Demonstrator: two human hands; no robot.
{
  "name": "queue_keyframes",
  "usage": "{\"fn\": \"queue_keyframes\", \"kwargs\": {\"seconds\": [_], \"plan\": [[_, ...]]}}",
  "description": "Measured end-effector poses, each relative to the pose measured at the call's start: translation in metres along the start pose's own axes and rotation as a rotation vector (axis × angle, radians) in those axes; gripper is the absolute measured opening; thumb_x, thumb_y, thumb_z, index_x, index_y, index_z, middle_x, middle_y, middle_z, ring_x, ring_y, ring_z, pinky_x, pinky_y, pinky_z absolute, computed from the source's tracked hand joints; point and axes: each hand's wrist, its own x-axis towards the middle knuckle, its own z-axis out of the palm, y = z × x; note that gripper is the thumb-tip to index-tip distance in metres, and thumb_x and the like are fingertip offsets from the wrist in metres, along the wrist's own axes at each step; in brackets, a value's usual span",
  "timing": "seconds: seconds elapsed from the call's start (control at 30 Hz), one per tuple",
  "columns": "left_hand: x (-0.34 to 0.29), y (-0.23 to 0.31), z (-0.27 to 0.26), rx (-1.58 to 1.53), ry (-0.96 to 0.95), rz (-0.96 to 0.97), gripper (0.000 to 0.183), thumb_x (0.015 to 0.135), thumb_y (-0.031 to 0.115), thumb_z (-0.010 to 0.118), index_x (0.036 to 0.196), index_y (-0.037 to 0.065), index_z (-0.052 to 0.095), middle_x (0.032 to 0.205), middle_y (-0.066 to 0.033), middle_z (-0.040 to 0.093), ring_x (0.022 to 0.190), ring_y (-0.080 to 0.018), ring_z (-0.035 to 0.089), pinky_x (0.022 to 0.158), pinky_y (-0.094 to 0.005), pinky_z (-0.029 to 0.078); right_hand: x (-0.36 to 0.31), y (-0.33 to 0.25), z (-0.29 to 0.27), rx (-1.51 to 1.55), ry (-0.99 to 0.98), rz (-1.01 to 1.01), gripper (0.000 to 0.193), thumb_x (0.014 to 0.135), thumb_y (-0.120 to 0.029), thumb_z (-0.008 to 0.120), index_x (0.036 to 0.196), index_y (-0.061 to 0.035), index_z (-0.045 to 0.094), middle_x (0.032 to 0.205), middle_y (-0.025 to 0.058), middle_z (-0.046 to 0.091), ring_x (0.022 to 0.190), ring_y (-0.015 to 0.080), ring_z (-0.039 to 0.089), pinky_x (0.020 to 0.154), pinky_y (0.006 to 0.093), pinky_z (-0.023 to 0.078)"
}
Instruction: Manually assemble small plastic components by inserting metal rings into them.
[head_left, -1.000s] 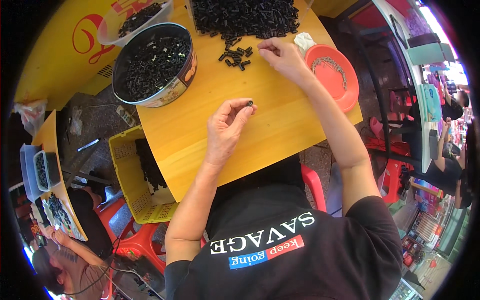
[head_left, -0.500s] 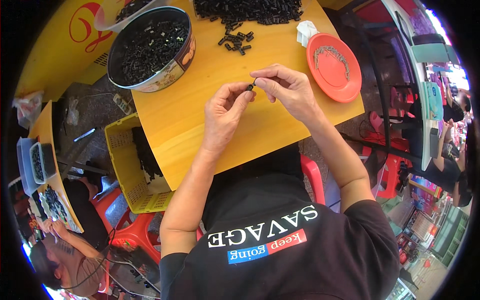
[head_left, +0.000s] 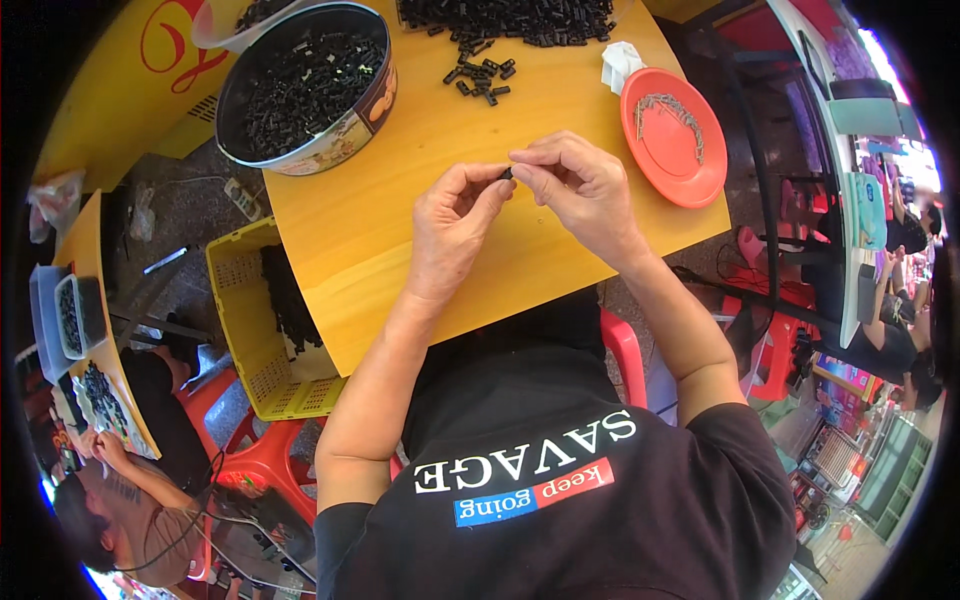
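Note:
Over the yellow table [head_left: 400, 240] my two hands meet fingertip to fingertip. Between thumb and fingers my left hand [head_left: 450, 222] pinches a small black plastic part [head_left: 507, 174], mostly covered by the fingertips. My right hand [head_left: 585, 195] is closed at the same part's other end; whether it also grips something tiny there is hidden. Beyond the hands lie several loose black parts [head_left: 480, 77], in front of a large heap of similar pieces [head_left: 510, 18]. To the right, an orange-red plate [head_left: 672, 180] bears a curved row of small thin metal-coloured pieces [head_left: 672, 108].
A round tub [head_left: 330, 150] full of small black pieces stands at the table's far left. Crumpled white tissue [head_left: 621, 64] touches the plate's side. Left of the table is a yellow crate [head_left: 235, 340] with dark contents. Another person [head_left: 140, 500] works at a side table.
My fingertips have closed further around the black part, so less of it shows. My right hand has shifted slightly and its fingers are more bunched.

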Motion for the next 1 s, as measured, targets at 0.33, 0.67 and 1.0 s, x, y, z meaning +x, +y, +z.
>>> {"fn": "queue_keyframes", "kwargs": {"seconds": [0.33, 0.67, 1.0], "plan": [[-0.002, -0.003, 0.001, 0.007, 0.020, 0.032, 0.010, 0.093, 0.001, 0.070, 0.102, -0.002, 0.070, 0.092, 0.0000, 0.070, 0.083, -0.0047, 0.062, 0.074, -0.0202, 0.050, -0.007, -0.004, 0.008, -0.056, 0.070, -0.043, 0.007, 0.088, 0.003, 0.070, 0.095, 0.0047, 0.072, 0.088, 0.0101, 0.068, 0.076, 0.0134, 0.069, 0.064, 0.0249, 0.056], [0.003, -0.006, 0.000, 0.106, 0.025, 0.069, 0.012, 0.093, 0.003, 0.070, 0.104, -0.001, 0.070, 0.093, -0.0008, 0.070, 0.084, -0.0055, 0.062, 0.074, -0.0211, 0.050, -0.012, 0.004, 0.015, 0.251, 0.132, 0.301, 0.007, 0.092, -0.002, 0.069, 0.097, 0.0043, 0.070, 0.089, 0.0078, 0.068, 0.077, 0.0109, 0.068, 0.065, 0.0234, 0.055], [-0.006, 0.033, -0.004, -0.052, -0.159, -0.053, 0.020, 0.094, 0.007, 0.070, 0.113, 0.000, 0.069, 0.097, -0.0032, 0.072, 0.089, -0.0098, 0.066, 0.082, -0.0246, 0.053, -0.007, -0.033, -0.026, -0.036, -0.153, -0.074, 0.026, 0.096, -0.007, 0.065, 0.121, -0.0014, 0.068, 0.090, 0.0061, 0.068, 0.075, 0.0155, 0.071, 0.066, 0.0238, 0.055]]}}
